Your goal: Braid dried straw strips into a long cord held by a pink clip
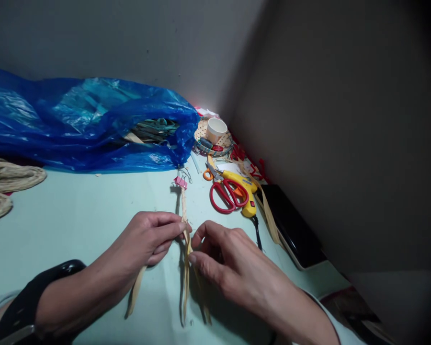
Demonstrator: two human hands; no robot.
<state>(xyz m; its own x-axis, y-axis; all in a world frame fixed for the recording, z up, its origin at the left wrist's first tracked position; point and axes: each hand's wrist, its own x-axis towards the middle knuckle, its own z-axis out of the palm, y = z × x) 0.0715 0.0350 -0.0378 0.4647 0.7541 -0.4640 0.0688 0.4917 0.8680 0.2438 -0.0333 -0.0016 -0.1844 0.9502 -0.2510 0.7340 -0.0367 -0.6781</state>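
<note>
A narrow braid of pale straw-like strips (184,203) runs toward me from a pink binder clip (180,182) at its far end. My left hand (158,238) is closed, pinching the braid between thumb and fingers at its near end. Loose strips (186,292) hang down from that point toward me, and another strip (136,292) comes out below my left palm. Just to the right, my right hand (230,258) has its thumb and curled index finger slightly apart. Its thumb tip is at the loose strips; whether it touches them is hard to see.
Red-handled scissors (222,196) and a yellow glue gun (249,203) lie to the right, before a dark phone-like device (290,225). Behind are a blue plastic bag (75,129) and a woven tray (201,129) with a white cup (216,128). Woven pieces (10,175) lie left.
</note>
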